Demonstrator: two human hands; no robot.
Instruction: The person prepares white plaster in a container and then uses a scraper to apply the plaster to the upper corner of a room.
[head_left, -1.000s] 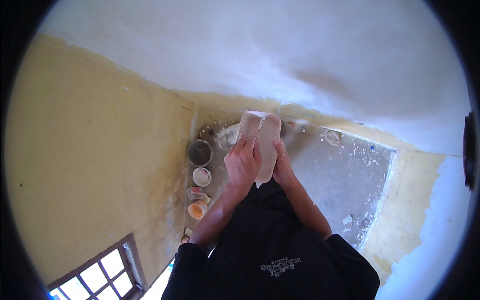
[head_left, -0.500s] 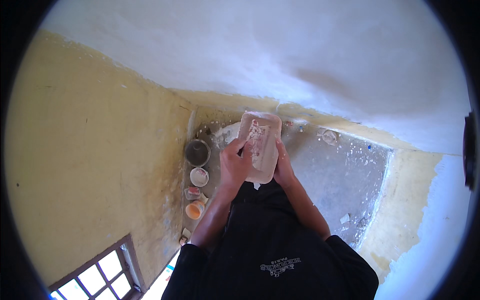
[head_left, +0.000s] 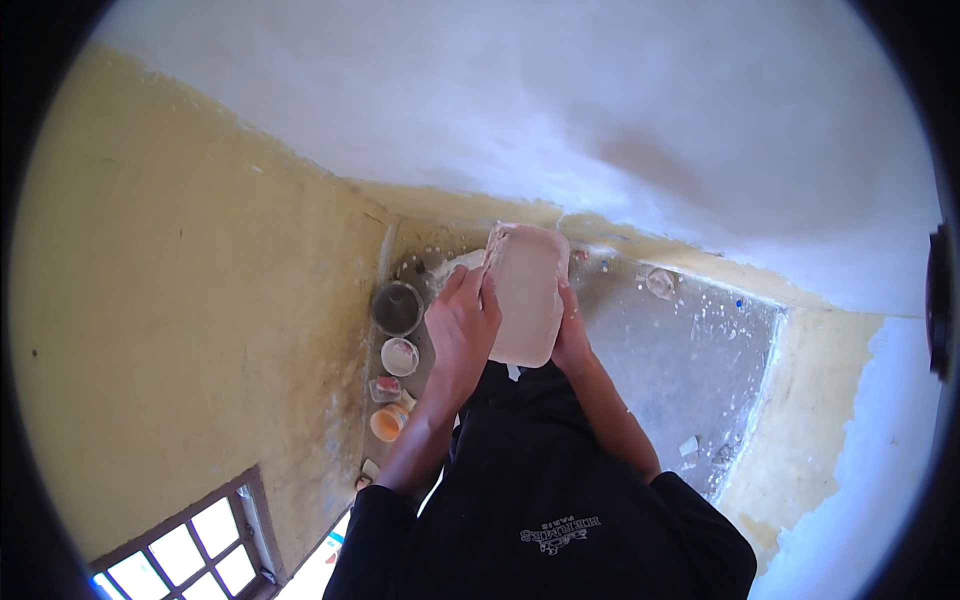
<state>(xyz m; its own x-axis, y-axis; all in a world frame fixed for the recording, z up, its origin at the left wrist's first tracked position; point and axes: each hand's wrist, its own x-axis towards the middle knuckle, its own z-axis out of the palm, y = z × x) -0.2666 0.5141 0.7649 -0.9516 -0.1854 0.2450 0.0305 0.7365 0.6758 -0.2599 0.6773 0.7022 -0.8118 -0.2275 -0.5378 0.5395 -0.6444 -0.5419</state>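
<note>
A shallow rectangular tray (head_left: pixel 530 290), pale pinkish with rounded corners, is held up in front of my chest. Its face looks smooth and coated, with crusted residue along the upper left rim. My right hand (head_left: pixel 570 335) grips the tray by its right edge, fingers partly hidden behind it. At the left edge is my left hand (head_left: pixel 463 325), its fingers curled and the thumb against the side of the tray. Whatever lies within those curled fingers, if anything, is hidden.
Along the yellow wall (head_left: pixel 200 280) at left stand a dark bucket (head_left: pixel 397 308), a white tub (head_left: pixel 399 356), a small clear container (head_left: pixel 384 389) and an orange bucket (head_left: pixel 387 423). White splatter and scraps mark the grey floor (head_left: pixel 660 370). A barred window (head_left: pixel 190 550) is at lower left.
My left hand has drawn back left from over the tray to its edge. The reddish, white-speckled patch seen on the tray no longer shows; a smooth pale surface does.
</note>
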